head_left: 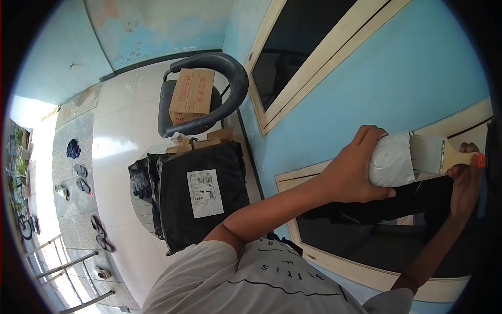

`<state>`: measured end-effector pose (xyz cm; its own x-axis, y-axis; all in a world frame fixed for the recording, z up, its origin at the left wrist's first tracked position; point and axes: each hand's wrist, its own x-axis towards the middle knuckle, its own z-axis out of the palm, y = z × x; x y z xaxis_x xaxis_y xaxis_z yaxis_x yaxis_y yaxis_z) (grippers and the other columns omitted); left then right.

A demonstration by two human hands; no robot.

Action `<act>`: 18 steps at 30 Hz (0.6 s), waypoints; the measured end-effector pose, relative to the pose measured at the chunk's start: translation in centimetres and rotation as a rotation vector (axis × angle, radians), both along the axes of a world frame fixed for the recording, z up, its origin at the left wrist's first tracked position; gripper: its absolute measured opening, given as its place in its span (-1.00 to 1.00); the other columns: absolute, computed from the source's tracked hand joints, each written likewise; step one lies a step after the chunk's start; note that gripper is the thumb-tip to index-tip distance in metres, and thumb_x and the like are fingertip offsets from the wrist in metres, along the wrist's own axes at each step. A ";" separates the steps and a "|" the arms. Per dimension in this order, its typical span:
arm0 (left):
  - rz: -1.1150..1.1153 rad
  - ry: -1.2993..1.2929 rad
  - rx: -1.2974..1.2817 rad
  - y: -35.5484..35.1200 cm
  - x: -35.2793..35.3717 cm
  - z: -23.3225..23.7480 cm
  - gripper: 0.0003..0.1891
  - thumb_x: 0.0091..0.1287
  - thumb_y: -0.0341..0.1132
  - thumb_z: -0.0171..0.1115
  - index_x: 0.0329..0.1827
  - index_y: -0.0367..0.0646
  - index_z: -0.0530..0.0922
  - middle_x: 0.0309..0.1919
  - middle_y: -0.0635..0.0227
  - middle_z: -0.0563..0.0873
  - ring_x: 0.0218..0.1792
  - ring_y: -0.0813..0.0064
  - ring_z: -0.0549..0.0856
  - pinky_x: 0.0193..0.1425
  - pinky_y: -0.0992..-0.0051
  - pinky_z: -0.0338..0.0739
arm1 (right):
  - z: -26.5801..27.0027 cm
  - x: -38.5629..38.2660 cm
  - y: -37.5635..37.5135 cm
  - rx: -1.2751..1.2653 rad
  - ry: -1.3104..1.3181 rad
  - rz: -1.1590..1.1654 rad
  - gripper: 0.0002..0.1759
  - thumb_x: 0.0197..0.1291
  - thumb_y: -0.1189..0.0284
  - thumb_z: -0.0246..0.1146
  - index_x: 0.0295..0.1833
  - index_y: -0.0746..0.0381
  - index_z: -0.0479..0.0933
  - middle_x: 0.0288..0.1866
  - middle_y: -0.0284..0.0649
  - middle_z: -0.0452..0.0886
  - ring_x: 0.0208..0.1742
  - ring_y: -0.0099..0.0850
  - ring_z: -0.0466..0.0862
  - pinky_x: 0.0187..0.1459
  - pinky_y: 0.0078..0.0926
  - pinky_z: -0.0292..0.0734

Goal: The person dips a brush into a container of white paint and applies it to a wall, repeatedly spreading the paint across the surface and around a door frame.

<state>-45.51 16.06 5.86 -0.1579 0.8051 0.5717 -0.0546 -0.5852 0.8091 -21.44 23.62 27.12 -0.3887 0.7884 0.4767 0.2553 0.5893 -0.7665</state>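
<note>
My left hand (351, 165) is closed around a crumpled white plastic wrapper (389, 162) at the right of the head view. Out of the wrapper's right side comes a wide paintbrush (428, 155), with pale bristles, a thin metal band and a cream handle with an orange end. The covered part of the bristles is hidden. At the handle's end, the fingers of my right hand (464, 183) are wrapped around it. Both hands are held up before a cream-framed window (324, 261) in the blue wall.
A black parcel (235, 193) with a white label lies at my left, with grey gloves (140, 180) beside it. Behind it, a cardboard box (192, 93) rests on a black chair (238, 78). Sandals (97, 226) and a metal railing (65, 266) are at far left.
</note>
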 end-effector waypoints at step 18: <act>-0.035 -0.010 -0.062 0.9 3.7 -3.9 0.11 -0.15 -0.15 0.70 0.43 -0.30 0.16 0.28 -0.02 0.33 0.35 -0.02 0.43 0.41 0.16 0.41 | -4.5 5.5 0.8 -0.082 0.100 -0.018 -0.73 0.56 0.35 0.08 0.21 0.25 0.42 0.16 -0.22 0.41 -0.26 -0.60 0.55 -0.17 -0.67 0.50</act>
<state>-41.85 16.93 1.96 -0.1348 0.8439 0.5192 -0.0821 -0.5317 0.8429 -15.94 24.46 22.66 -0.3281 0.8326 0.4462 0.1855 0.5199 -0.8338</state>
